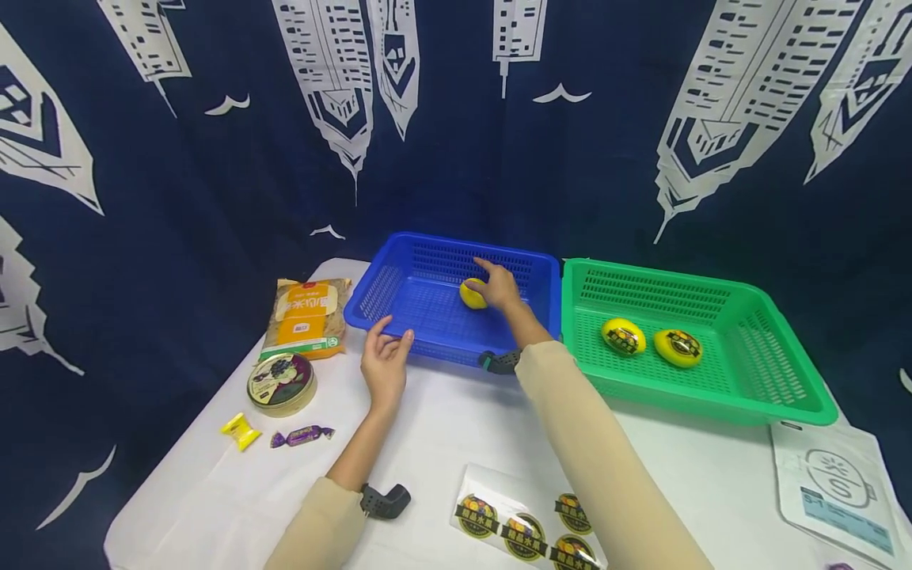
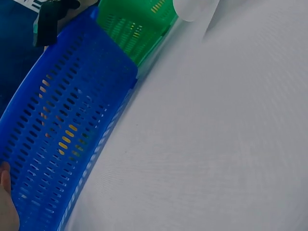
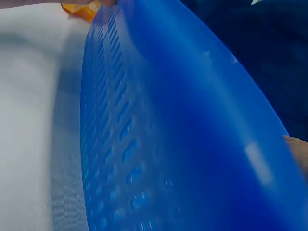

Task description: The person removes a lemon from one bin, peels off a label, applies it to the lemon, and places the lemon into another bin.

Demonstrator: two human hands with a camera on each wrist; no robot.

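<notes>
Two hands are at the blue basket (image 1: 427, 305) in the middle of the head view. The right hand (image 1: 499, 286) reaches over the basket's near rim and has its fingers curled round a yellow ball-shaped thing (image 1: 472, 294) down on the basket floor, a bit right of the basket's centre. Can't tell how tight the grip is, but the fingers wrap the right side of it. The left hand (image 1: 385, 360) sits just below the basket's lower left corner, thumb and fingers spread and relaxed, fingertips right at the rim; whether they really press on it I can't say. In the left wrist view you only get a sliver of that hand (image 2: 7, 204) at the lower left edge, next to the slotted blue wall (image 2: 62, 130).

Right of the blue basket, touching it side by side, is a green basket (image 1: 784, 396) with two more yellow pieces (image 1: 623, 336) with dark labels lying in its left half.

Further out on the white table (image 1: 442, 427): an orange packet (image 1: 306, 317) at centre left, a round tin (image 1: 281, 382) just below it, then a yellow candy (image 1: 240, 431) and a purple candy (image 1: 302, 435) near the lower left. A sheet of round stickers (image 1: 523, 526) lies at bottom centre, and a white pouch (image 1: 834, 483) at the lower right.
</notes>
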